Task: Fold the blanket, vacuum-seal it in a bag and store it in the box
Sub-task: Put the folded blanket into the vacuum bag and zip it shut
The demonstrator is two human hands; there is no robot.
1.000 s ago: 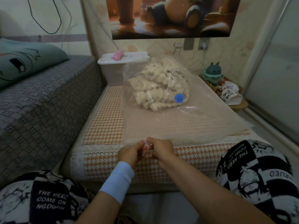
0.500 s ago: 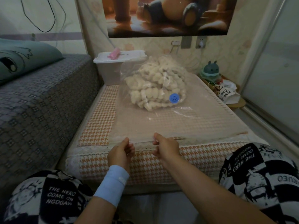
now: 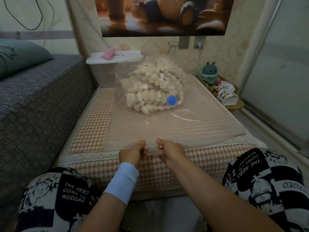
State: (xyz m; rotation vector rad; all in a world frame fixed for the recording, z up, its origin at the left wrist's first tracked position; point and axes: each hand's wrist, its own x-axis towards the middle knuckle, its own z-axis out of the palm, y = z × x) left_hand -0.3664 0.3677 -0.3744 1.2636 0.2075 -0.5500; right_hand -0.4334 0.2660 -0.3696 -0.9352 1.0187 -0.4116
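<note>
Plastic bag (image 3: 184, 128) in left hand (image 3: 132, 154), right hand (image 3: 170, 150); blanket (image 3: 150, 87) beyond grip

Cream blanket (image 3: 150, 91) in a clear bag (image 3: 175, 128) with a blue valve (image 3: 171, 100); orange-and-white houndstooth mat (image 3: 93, 129); white box (image 3: 107, 67); light-blue wristband (image 3: 122, 181); grey patterned bed (image 3: 33, 104).

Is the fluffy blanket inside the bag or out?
Inside. The cream blanket shows through the clear bag, with the bag's blue valve in front of it.
</note>
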